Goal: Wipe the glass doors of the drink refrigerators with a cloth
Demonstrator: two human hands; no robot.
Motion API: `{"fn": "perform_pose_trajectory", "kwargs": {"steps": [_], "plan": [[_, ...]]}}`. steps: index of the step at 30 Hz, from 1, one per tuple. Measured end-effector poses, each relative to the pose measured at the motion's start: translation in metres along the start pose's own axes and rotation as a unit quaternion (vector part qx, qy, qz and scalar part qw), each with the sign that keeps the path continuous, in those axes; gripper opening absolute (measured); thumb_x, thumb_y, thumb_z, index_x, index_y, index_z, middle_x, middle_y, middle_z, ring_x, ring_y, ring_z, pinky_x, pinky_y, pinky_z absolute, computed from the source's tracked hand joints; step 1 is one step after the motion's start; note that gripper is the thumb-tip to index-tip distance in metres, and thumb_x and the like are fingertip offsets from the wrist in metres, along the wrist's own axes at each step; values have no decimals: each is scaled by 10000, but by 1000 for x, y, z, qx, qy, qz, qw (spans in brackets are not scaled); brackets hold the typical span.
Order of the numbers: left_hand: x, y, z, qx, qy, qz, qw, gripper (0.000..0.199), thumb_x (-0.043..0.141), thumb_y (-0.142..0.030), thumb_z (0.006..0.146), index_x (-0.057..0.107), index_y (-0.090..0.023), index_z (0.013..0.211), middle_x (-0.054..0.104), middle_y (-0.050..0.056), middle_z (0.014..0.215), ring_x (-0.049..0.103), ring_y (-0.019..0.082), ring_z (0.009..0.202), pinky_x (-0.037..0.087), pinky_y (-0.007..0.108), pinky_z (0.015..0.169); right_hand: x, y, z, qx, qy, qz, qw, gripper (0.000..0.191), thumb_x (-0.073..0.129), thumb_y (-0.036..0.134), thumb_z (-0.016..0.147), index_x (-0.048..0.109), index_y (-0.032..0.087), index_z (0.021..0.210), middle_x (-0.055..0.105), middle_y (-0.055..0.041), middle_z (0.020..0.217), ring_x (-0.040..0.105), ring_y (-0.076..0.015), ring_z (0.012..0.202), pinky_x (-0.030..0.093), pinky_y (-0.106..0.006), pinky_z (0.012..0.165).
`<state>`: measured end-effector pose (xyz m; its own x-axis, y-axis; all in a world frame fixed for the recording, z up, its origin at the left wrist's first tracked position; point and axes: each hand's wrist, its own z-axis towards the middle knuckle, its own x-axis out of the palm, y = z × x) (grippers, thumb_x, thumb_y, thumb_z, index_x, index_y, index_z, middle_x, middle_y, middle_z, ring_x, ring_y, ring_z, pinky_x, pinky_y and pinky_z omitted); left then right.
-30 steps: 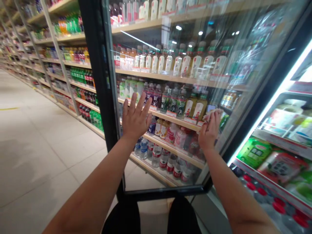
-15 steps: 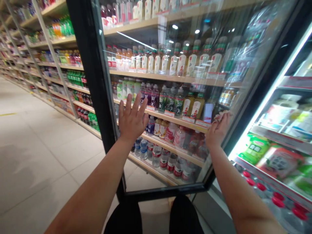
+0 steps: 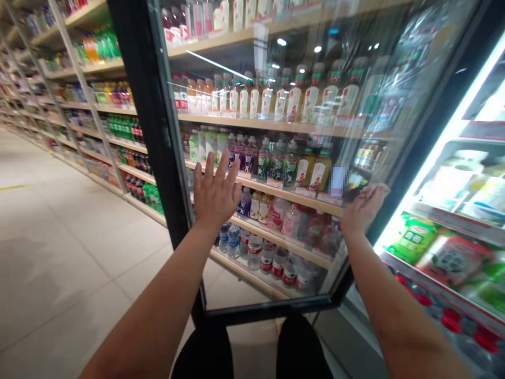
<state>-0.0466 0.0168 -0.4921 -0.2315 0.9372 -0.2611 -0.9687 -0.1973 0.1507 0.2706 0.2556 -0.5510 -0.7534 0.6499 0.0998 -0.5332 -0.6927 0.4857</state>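
Observation:
A glass door [image 3: 268,310] with a black frame stands open in front of me. My left hand [image 3: 216,193] lies against the glass near its left side, fingers spread and holding nothing. Over by the right side of the pane, my right hand [image 3: 363,208] is closed on a crumpled pale cloth [image 3: 379,190], pressed to the glass. The fingers there are slightly blurred. Through the pane, rows of bottles [image 3: 282,102] on wooden shelves show behind both hands.
The lit cooler [image 3: 442,210] on the right holds packs and red-capped bottles. Long shelves of drinks [image 3: 126,129] run back on the left beside the tiled floor [image 3: 71,252]. My dark-clad knees [image 3: 302,347] are below the door.
My right hand has slid a little to the right and slightly down along the glass with the cloth. My left hand has hardly moved.

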Motion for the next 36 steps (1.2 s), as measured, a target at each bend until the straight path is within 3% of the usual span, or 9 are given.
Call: {"fn": "perform_pose_trajectory", "kwargs": {"steps": [3,10,16,21,23,26,30,36], "plan": [[-1,0,1,-12,10,-19,1000,597,518,-324,1001,384,-238,1576,298,73,1647,161,323,1558,90,562,1275,9,12,24,-15,-18,15,1000,603,367,249,924,432,26,1481,403,-244,1570,324,-258,1520,243,-496,1277],[-2,-1,1,-18,20,-28,999,582,498,-334,1010,390,-234,1573,288,78,1649,129,314,1564,77,560,1277,9,34,-1,-100,17,37,994,556,348,221,968,430,47,1490,403,-218,1579,311,-247,1529,280,-540,1259],[-1,0,0,-18,20,-37,999,585,506,-329,1005,393,-236,1571,294,78,1647,110,310,1566,66,565,1280,30,66,51,-101,6,48,994,598,351,196,914,429,63,1491,391,-200,1580,297,-269,1530,244,-573,1264],[-1,-1,-1,-19,17,-45,999,606,505,-320,1007,352,-253,1590,267,61,1656,91,290,1568,39,566,1285,29,101,19,-171,49,71,982,573,312,234,968,405,108,1519,388,-170,1587,267,-288,1545,242,-622,1256],[-1,-1,-2,-16,13,-36,999,606,505,-322,1010,346,-260,1592,262,51,1657,89,281,1569,40,558,1287,31,110,11,-186,55,81,978,565,298,262,982,416,189,1530,402,-110,1591,268,-284,1545,253,-596,1264],[-2,-1,-2,-17,15,-39,999,596,496,-327,1015,351,-266,1589,262,46,1657,89,277,1569,42,551,1289,42,127,28,-189,50,87,977,568,295,270,984,402,240,1540,389,-64,1603,250,-269,1552,245,-571,1274],[-1,0,-2,-8,6,-32,999,592,493,-312,1018,354,-247,1589,263,54,1656,84,273,1569,47,535,1291,54,160,44,-199,74,88,973,581,340,240,969,382,170,1545,349,-112,1615,205,-270,1566,198,-604,1275],[0,1,-5,7,-6,-18,1000,609,512,-299,1014,337,-246,1595,262,55,1654,77,263,1568,51,525,1293,48,194,-8,-255,133,95,953,559,289,248,997,396,226,1546,421,-75,1581,226,-225,1564,268,-555,1275]]}}
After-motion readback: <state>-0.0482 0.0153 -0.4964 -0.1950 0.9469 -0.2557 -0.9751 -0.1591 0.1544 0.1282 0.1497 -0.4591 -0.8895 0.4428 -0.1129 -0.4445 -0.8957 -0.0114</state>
